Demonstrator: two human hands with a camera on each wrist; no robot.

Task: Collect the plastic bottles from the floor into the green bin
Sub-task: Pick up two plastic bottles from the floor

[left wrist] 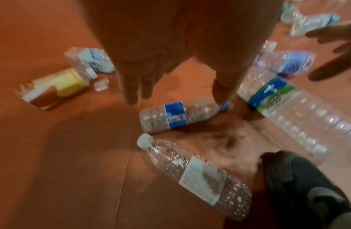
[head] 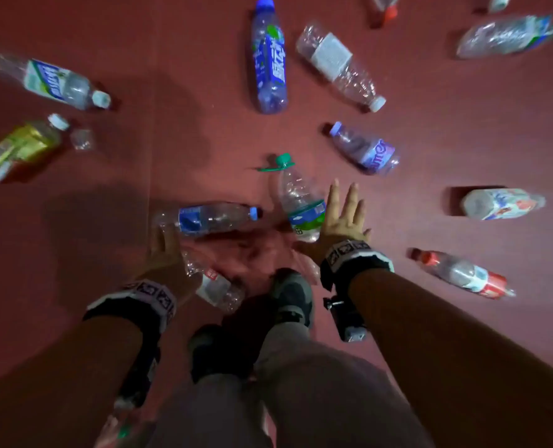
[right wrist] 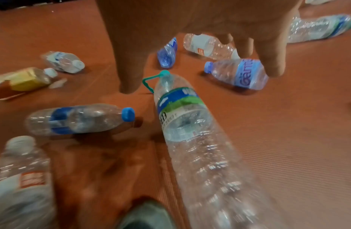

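Observation:
Several empty plastic bottles lie on the red floor. My left hand [head: 166,250] [left wrist: 176,93] hangs open just above a small blue-capped, blue-labelled bottle [head: 207,218] [left wrist: 176,115]. A clear bottle with a white and red label [head: 215,284] [left wrist: 198,175] lies under its wrist. My right hand [head: 333,218] [right wrist: 202,74] is spread open beside and above a large green-capped bottle [head: 301,202] [right wrist: 186,120]; nothing is gripped. The green bin is out of view.
My two dark shoes [head: 293,295] stand just behind the nearest bottles. A tall blue bottle [head: 268,56], a purple-labelled one [head: 365,150], a red-capped one [head: 463,273] and a yellow-labelled one [head: 19,147] lie scattered around. Bare floor stretches between them.

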